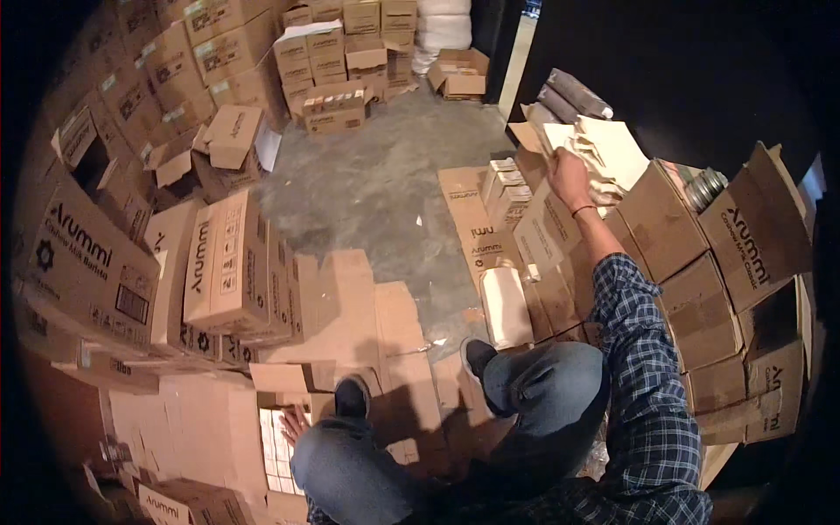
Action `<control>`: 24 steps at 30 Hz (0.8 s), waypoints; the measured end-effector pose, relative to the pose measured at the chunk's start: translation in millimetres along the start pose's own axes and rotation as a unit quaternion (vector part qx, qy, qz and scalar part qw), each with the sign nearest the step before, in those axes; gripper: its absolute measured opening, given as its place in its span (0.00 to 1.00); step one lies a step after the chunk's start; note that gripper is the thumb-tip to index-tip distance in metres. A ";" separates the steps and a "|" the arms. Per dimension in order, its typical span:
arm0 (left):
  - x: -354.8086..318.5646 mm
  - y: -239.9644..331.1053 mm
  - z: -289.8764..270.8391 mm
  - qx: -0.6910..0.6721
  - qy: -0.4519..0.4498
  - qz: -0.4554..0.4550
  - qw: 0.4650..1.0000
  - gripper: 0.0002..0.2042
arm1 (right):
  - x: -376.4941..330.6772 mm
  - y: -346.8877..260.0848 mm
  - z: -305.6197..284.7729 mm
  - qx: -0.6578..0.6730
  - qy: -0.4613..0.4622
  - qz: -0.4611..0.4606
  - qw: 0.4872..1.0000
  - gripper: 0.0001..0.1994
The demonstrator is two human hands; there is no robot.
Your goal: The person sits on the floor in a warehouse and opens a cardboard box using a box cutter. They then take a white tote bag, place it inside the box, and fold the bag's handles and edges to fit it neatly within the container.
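Observation:
My right hand [570, 178] reaches out to the far right, its fingers closed on a crumpled cream sheet [604, 185]; whether it is paper or cloth I cannot tell. Flat cream sheets [612, 144] lie just beyond it, on top of the boxes. Low at the left, partly hidden by my knee, my left hand [295, 424] rests with its fingers apart at the edge of several white cartons [277, 448]. Those cartons stand in rows inside an open cardboard box [278, 378].
Stacked cardboard boxes [700, 306] line the right side, and more boxes [223, 258] rise on the left. Flattened cardboard [332, 302] covers the concrete floor [385, 175] by my feet. A white carton [505, 306] lies right of my foot. Dark rolls [577, 94] sit at the far right.

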State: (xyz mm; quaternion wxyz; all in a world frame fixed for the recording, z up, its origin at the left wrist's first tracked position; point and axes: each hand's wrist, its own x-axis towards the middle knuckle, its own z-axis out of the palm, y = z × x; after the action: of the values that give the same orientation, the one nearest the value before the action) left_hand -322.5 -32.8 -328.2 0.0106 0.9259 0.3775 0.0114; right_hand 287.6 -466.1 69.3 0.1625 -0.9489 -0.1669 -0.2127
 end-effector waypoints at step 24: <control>26.9 -7.7 -222.0 -0.574 -0.076 -0.013 0.815 0.20 | 49.5 -6.0 -117.3 -0.181 0.319 0.061 0.928 0.10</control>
State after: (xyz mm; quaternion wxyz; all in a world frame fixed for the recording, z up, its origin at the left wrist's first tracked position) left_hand -315.2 -6.0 -106.1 0.5694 0.7445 0.3120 0.1556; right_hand 286.6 -493.0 193.9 0.0453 -0.8526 -0.0064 -0.5206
